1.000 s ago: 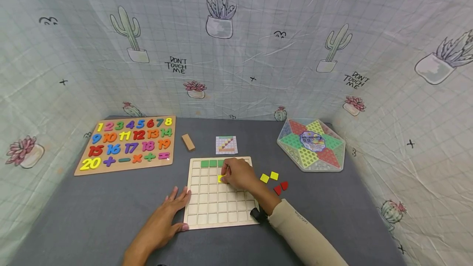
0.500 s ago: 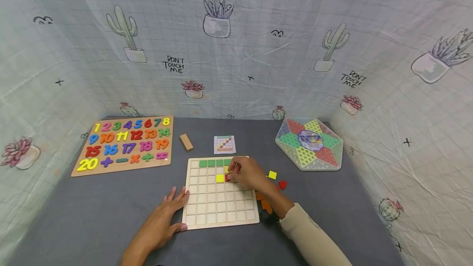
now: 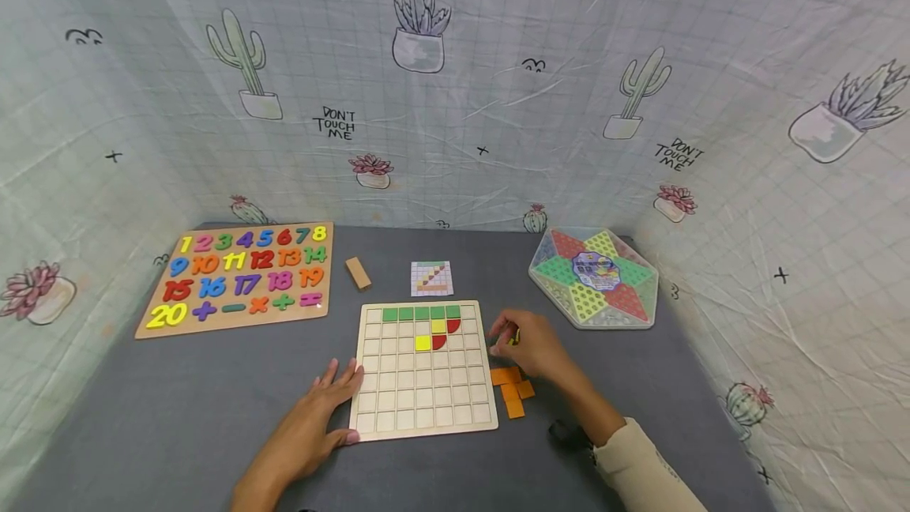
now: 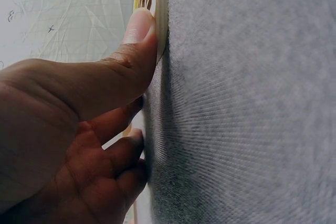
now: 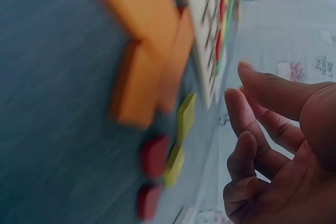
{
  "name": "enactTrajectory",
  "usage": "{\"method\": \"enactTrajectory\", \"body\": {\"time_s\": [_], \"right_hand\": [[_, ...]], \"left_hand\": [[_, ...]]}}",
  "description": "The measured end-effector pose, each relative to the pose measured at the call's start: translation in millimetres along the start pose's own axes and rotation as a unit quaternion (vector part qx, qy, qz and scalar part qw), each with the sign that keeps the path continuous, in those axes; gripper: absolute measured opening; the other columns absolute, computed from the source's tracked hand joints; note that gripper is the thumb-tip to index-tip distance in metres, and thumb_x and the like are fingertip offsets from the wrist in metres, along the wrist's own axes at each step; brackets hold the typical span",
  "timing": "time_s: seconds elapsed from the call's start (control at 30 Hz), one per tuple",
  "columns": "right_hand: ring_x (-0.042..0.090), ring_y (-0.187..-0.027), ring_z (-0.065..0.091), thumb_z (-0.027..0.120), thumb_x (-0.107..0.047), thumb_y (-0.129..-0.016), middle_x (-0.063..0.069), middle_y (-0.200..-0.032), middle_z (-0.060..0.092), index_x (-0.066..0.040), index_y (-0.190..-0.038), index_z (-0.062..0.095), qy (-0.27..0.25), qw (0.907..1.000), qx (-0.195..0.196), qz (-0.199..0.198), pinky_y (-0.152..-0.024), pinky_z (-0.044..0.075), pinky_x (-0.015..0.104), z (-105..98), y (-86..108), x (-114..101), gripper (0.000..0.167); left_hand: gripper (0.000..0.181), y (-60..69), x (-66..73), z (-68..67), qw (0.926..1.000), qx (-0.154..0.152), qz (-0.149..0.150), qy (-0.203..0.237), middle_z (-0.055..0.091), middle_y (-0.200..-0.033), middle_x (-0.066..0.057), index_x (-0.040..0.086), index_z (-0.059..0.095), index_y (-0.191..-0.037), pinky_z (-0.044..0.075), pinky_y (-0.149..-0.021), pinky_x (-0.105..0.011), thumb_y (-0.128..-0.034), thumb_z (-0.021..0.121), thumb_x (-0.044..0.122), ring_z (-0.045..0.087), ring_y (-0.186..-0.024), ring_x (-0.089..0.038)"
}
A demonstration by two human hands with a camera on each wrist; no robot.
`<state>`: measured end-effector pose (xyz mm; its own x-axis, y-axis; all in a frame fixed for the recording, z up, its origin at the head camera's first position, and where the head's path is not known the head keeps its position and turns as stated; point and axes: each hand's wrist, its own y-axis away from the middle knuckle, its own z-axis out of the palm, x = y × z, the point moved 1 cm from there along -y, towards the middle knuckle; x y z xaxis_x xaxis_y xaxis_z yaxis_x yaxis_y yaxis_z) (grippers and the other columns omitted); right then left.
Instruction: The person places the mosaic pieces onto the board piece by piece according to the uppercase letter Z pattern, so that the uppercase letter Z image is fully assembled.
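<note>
Right hand (image 3: pixel 529 342): thumb and fingertips slightly apart, near two yellow square tiles (image 5: pixel 186 116). Left hand (image 3: pixel 316 413): rests against left edge of pale wooden grid board (image 3: pixel 405 401).

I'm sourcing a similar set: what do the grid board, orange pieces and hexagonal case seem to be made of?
Grid board: probably matte wood, from its pale tan tone. Orange pieces: perhaps painted wood or plastic, matte, orange on faces and edges. Hexagonal case: likely clear plastic, as its rim looks transparent.
</note>
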<state>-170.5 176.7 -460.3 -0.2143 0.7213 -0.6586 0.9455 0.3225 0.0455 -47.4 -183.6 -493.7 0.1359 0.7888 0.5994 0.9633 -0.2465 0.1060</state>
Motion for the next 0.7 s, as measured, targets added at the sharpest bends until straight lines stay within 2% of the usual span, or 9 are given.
{"method": "enactTrajectory", "body": {"time_s": [0.23,0.43,0.53,0.7], "right_hand": [[0.014,-0.077,0.059,0.091,-0.007,-0.083,0.000,-0.087,0.069,-0.014,-0.097,0.075,0.034,0.9993,0.008,0.010,-0.069,0.050,0.026,-9.6,15.4,26.4,0.022],[0.015,-0.085,0.059,0.092,-0.007,-0.082,0.001,-0.094,0.068,-0.017,-0.099,0.077,0.081,0.9966,-0.004,0.017,-0.079,0.053,0.033,-16.4,25.1,38.6,0.024],[0.015,-0.083,0.056,0.092,-0.008,-0.082,0.000,-0.092,0.065,-0.017,-0.098,0.077,0.098,0.9949,-0.015,0.021,-0.079,0.051,0.033,-18.6,27.5,42.3,0.024],[0.014,-0.077,0.052,0.091,-0.010,-0.083,0.001,-0.084,0.061,-0.015,-0.092,0.074,0.090,0.9953,-0.027,0.025,-0.071,0.046,0.028,-20.3,28.0,44.8,0.019]], "left_hand": [[0.091,0.4,0.0,0.2,1.0000,0.001,0.002,-0.004,0.037,-0.171,-0.012,0.005,0.048,-0.159,0.024,-0.129,-0.066,-0.0796,0.091,0.015,0.022,-0.163,-0.043],[0.091,1.1,0.8,-0.2,1.0000,0.003,0.006,-0.004,0.037,-0.171,-0.012,0.005,0.048,-0.159,0.024,-0.130,-0.065,-0.0802,0.091,0.015,0.023,-0.163,-0.042],[0.090,1.2,1.8,-0.6,0.9999,0.004,0.009,-0.005,0.037,-0.170,-0.012,0.005,0.048,-0.159,0.025,-0.129,-0.065,-0.0802,0.091,0.015,0.024,-0.162,-0.042],[0.091,1.2,2.6,-0.7,1.0000,0.002,0.004,-0.006,0.037,-0.171,-0.011,0.006,0.048,-0.159,0.024,-0.130,-0.065,-0.0801,0.091,0.015,0.023,-0.163,-0.042]]}}
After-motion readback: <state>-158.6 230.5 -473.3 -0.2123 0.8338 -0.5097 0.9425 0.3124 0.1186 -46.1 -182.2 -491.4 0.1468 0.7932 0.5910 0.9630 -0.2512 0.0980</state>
